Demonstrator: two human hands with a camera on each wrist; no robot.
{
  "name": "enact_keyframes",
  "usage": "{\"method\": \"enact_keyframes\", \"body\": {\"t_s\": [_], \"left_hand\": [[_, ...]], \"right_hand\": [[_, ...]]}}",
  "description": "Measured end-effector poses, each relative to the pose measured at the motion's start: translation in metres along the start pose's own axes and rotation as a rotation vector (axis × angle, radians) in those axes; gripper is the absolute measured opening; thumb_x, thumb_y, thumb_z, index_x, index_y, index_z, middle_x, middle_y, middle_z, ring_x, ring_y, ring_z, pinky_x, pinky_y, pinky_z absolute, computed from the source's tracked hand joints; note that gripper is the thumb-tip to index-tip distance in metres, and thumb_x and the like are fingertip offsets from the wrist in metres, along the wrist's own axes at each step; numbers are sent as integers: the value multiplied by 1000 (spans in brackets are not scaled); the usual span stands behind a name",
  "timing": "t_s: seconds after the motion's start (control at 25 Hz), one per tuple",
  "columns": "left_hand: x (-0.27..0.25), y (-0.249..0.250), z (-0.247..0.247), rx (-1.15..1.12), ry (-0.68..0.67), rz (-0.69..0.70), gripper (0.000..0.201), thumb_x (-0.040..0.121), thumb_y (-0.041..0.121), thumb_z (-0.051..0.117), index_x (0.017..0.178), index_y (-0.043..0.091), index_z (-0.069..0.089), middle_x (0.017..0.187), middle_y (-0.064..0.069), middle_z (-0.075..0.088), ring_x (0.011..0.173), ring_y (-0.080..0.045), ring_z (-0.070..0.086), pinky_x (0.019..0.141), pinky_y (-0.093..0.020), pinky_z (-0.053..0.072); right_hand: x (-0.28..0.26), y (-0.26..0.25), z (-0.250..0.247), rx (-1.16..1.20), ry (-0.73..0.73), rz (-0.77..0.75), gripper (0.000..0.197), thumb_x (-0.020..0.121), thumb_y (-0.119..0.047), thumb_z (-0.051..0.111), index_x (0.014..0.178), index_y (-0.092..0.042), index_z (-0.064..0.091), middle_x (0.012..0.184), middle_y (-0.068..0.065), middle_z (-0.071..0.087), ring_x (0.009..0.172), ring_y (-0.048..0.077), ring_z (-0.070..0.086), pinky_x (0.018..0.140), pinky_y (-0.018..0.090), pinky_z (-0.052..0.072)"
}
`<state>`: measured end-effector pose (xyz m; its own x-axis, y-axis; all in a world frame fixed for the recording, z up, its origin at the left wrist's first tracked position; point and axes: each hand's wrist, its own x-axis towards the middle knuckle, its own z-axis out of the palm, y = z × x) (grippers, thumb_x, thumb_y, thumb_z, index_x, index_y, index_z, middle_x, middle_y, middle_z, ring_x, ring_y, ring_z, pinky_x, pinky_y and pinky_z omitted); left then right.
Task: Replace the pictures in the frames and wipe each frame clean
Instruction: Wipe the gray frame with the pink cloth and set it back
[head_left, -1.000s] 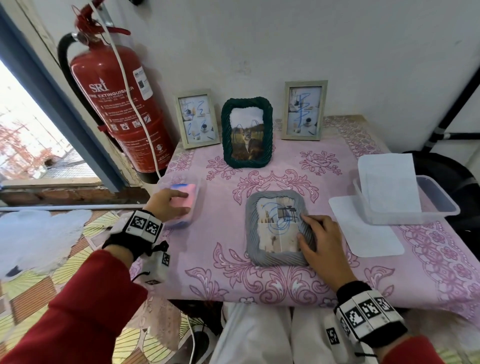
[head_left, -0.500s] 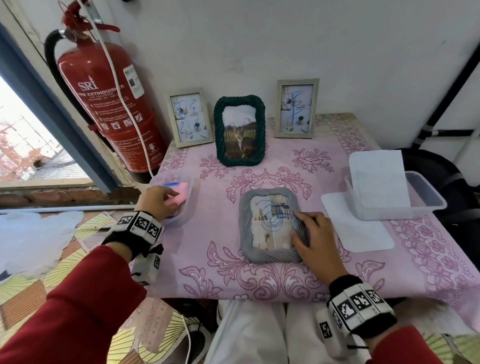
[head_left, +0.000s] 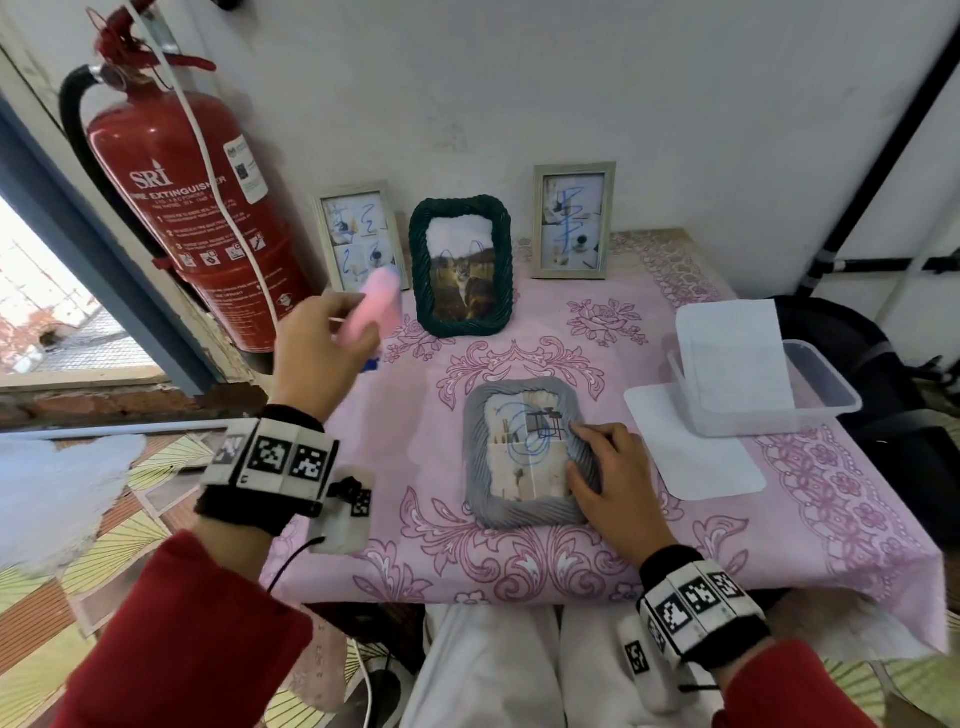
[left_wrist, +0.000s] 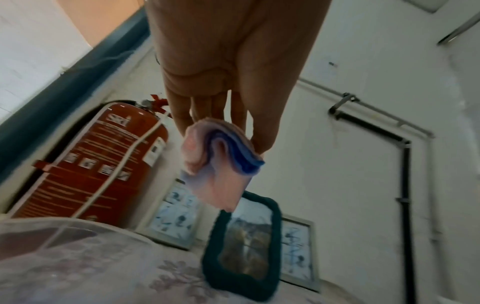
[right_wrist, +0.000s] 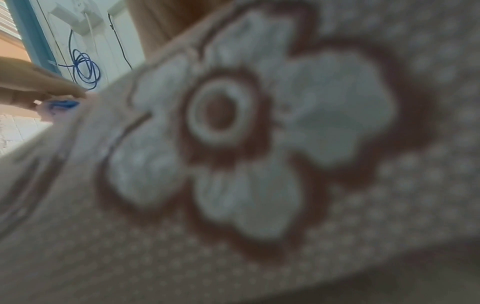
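- While the grey frame lies flat on its back near the table's 6 o'clock edge, the right hand rests on its 3 o'clock border, fingers bent over the rim; likely pinning it so that it will not slide under a wipe
- left hand is raised above the table at about 10 o'clock from that frame, fingers and thumb pinching a folded pink-and-blue cloth; the cloth hangs clear of everything, so wiping has not begun
- blue scribble marks the grey frame's glass, which seems the reason for the cloth
- three more frames lean upright against the wall at 12 o'clock: a green frame in the middle, a pale one at its 9 o'clock, another at its 3 o'clock
- at 3 o'clock a clear tub holds a white sheet, presumably spare pictures
- table wears a pink floral cloth; white wall behind; red extinguisher at 10 o'clock beside a window
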<state>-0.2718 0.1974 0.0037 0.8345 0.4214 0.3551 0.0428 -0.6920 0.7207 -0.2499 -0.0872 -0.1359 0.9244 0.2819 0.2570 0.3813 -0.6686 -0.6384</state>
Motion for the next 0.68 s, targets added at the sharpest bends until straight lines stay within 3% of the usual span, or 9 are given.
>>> {"method": "enact_keyframes", "body": {"t_s": [0.16, 0.28, 0.36, 0.52, 0.6, 0.68], "left_hand": [[-28, 26, 47, -38, -172, 61, 37, 84, 9, 63, 120, 3, 58, 112, -11, 57, 75, -16, 65, 59, -24, 59], [-48, 30, 82, 42, -287, 95, 35, 83, 14, 65, 116, 4, 60, 108, -9, 57, 84, -20, 62, 74, -33, 57], [-56, 27, 101, 101, -335, 117, 35, 83, 19, 64, 115, 5, 62, 108, -8, 59, 89, -21, 60, 81, -33, 52], [-69, 20, 125, 139, -602, 106, 33, 95, 27, 51, 117, 6, 64, 133, -11, 52, 119, -25, 49, 101, -28, 36], [-70, 16, 127, 300, -626, 154, 37, 96, 27, 48, 130, 15, 55, 147, -4, 39, 135, -25, 32, 109, -28, 24], [-71, 12, 126, 406, -701, 186, 50, 97, 30, 44, 145, 19, 33, 157, -1, 19, 144, -22, 16, 114, -32, 17]], "right_hand": [[-2, 0, -1, -74, 15, 16, 44, 84, -24, 62, 127, -19, 55, 119, 0, 53, 115, 20, 41, 90, 29, 23], [-3, -1, -1, -69, 17, 11, 44, 84, -25, 62, 127, -20, 55, 118, 0, 53, 114, 18, 43, 88, 27, 21], [-3, -1, -1, -69, 24, 5, 44, 84, -25, 62, 127, -20, 55, 118, 0, 53, 113, 18, 43, 86, 27, 21], [-3, -1, -2, -72, 8, 8, 43, 84, -27, 62, 127, -20, 55, 119, 1, 53, 112, 19, 44, 88, 31, 25], [-2, 0, -2, -68, 6, 13, 43, 85, -26, 61, 126, -19, 55, 119, 1, 53, 113, 19, 44, 90, 31, 25], [-2, 0, -2, -61, 7, 14, 42, 85, -25, 61, 126, -19, 55, 119, 1, 53, 113, 20, 44, 90, 30, 24]]}}
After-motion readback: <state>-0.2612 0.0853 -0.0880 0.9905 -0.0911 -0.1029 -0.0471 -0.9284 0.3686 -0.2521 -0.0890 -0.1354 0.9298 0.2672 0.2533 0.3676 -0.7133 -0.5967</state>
